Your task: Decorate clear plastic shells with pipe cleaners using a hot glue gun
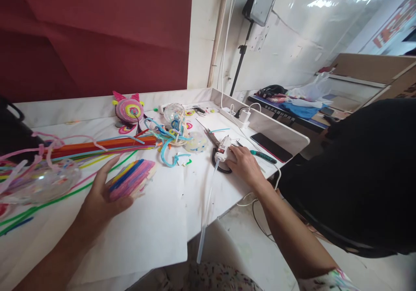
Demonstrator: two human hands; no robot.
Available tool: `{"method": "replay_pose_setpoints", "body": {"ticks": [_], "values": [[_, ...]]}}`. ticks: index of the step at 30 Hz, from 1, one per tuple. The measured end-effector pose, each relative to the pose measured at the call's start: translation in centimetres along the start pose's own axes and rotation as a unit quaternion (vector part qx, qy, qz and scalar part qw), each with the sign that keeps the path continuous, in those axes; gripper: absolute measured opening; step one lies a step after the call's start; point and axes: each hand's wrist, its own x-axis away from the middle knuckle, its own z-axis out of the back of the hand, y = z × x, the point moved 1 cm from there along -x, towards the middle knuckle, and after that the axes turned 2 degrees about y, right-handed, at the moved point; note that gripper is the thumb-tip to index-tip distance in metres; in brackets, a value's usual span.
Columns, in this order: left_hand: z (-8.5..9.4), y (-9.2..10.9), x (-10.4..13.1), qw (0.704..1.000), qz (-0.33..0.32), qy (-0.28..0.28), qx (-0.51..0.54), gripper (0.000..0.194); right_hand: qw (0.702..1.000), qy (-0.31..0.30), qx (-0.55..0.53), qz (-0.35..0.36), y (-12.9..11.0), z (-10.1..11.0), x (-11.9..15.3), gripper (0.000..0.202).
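My left hand (pixel 97 197) holds a rounded piece covered with strips of pipe cleaner (pixel 133 180) in yellow, blue, purple and pink. Its fingers wrap around the left side, above the white paper. At the right part of the table, my right hand (pixel 245 163) is closed on a white hot glue gun (pixel 222 149); the gun's handle is mostly hidden by the fingers. A long translucent glue stick (pixel 207 215) runs from its rear over the table edge. Scissors (pixel 212 138) lie beside the gun, and a teal-handled tool (pixel 264 156) lies right of my hand.
Pipe cleaner bundles (pixel 104 147) and a clear plastic ball (pixel 48 180) lie left. A pink round craft (pixel 129 110) stands at the back, near tangled blue pipe cleaners (pixel 167 150). A phone (pixel 271 147) and a white plug (pixel 244 116) are right. A person's dark head (pixel 354 174) is close.
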Motion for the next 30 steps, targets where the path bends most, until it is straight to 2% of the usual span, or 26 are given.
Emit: {"method": "replay_pose_setpoints", "body": {"ticks": [5, 7, 9, 12, 14, 16, 18, 20, 23, 30], "values": [[-0.1, 0.2, 0.1, 0.999, 0.009, -0.012, 0.036, 0.121, 0.998, -0.017, -0.001, 0.056, 0.2, -0.6, 0.1, 0.033], [-0.2, 0.3, 0.3, 0.998, 0.007, -0.018, 0.053, 0.122, 0.998, 0.007, 0.007, 0.066, 0.0, -0.4, 0.4, 0.032], [-0.3, 0.2, 0.4, 0.997, 0.006, -0.029, 0.064, 0.12, 0.995, 0.058, 0.003, 0.076, -1.1, 0.2, 0.9, 0.028], [-0.4, 0.0, 0.5, 0.998, 0.01, -0.036, 0.057, 0.12, 0.975, 0.135, -0.115, 0.131, -4.9, 2.0, 1.9, 0.019], [-0.4, -0.2, 0.5, 0.998, 0.009, -0.038, 0.057, 0.123, 0.948, 0.113, -0.237, 0.18, -8.5, 3.3, 2.8, 0.014], [-0.5, -0.3, 0.6, 0.997, 0.005, -0.042, 0.063, 0.124, 0.908, 0.083, -0.338, 0.232, -12.3, 4.4, 3.6, 0.012], [-0.5, -0.3, 0.6, 0.997, -0.001, -0.047, 0.059, 0.122, 0.879, 0.064, -0.394, 0.26, -15.4, 4.9, 4.1, 0.011], [-0.5, -0.4, 0.7, 0.997, -0.01, -0.051, 0.052, 0.119, 0.866, 0.067, -0.405, 0.286, -17.5, 4.7, 4.3, 0.008], [-0.5, -0.4, 0.7, 0.997, -0.018, -0.055, 0.052, 0.117, 0.872, 0.088, -0.374, 0.303, -18.9, 4.0, 4.2, 0.006], [-0.3, -0.7, 0.6, 0.997, -0.022, -0.063, 0.045, 0.117, 0.895, 0.104, -0.309, 0.304, -18.9, 3.2, 3.6, 0.015]]}}
